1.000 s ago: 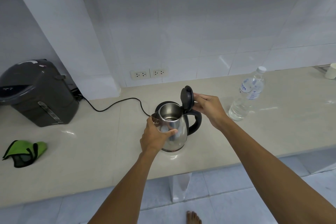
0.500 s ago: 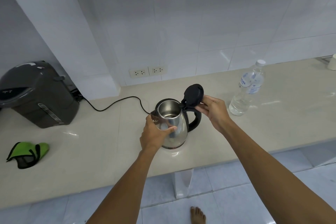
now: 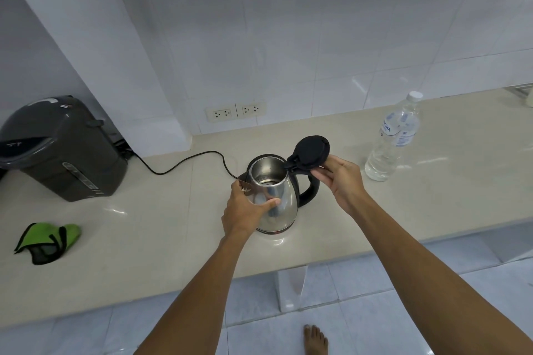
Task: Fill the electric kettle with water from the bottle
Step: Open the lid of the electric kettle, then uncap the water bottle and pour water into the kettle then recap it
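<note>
A steel electric kettle (image 3: 284, 204) with a black handle stands on the beige counter (image 3: 173, 228). Its black lid (image 3: 311, 151) is tipped back on its hinge, and the inside looks empty. My left hand (image 3: 245, 209) grips the kettle's body on the left side. My right hand (image 3: 341, 179) pinches the lid's edge just above the handle. A clear water bottle (image 3: 393, 143) with a white cap and blue label stands upright to the right of the kettle, untouched.
A dark grey water boiler (image 3: 62, 150) sits at the left, its black cord (image 3: 187, 161) running to the kettle. A green and black cloth (image 3: 47, 242) lies front left. Wall sockets (image 3: 235, 112) are behind. A bare foot (image 3: 315, 340) shows on the tiled floor.
My right hand has swung the lid further back, from upright to tilted away over the handle. The left hand has kept its grip on the kettle body.
</note>
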The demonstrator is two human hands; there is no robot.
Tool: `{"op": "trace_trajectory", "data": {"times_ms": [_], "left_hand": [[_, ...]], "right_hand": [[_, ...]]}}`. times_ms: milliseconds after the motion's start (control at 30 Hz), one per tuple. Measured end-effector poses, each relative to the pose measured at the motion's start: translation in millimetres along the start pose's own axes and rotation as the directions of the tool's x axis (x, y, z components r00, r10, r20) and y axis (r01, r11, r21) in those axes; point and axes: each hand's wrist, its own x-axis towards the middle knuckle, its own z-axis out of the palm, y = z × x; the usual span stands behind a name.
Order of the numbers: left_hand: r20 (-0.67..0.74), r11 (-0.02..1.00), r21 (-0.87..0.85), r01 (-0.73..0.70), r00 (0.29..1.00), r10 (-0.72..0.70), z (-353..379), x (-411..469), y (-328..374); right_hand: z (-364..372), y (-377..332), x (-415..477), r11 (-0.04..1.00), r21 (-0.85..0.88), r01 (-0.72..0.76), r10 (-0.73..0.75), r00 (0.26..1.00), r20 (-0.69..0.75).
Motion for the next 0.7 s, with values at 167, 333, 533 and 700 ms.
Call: {"op": "trace_trajectory", "data": {"times_ms": [167, 333, 533, 700], "left_hand": [[0.017, 1.000, -0.014, 0.009, 1.000, -0.009, 0, 2, -1], [0.034, 0.997, -0.083, 0.003, 0.999, 0.000, 2, 2, -7], [0.157, 0.995, 0.027, 0.093, 0.983, -0.096, 16, -20, -30], [0.262, 0.998, -0.035, 0.049, 0.964, -0.038, 48, -44, -30]], "right_hand": [[-2, 0, 2, 0.999, -0.025, -0.020, 0.020, 1.000, -0.007], [-10, -14, -3, 0.984, -0.175, -0.042, 0.041, 0.999, -0.008], [-30, -39, -22, 0.852, -0.524, -0.015, -0.031, 0.996, -0.080], [-52, -63, -41, 0.605, -0.793, 0.068, -0.158, 0.987, -0.036]]}}
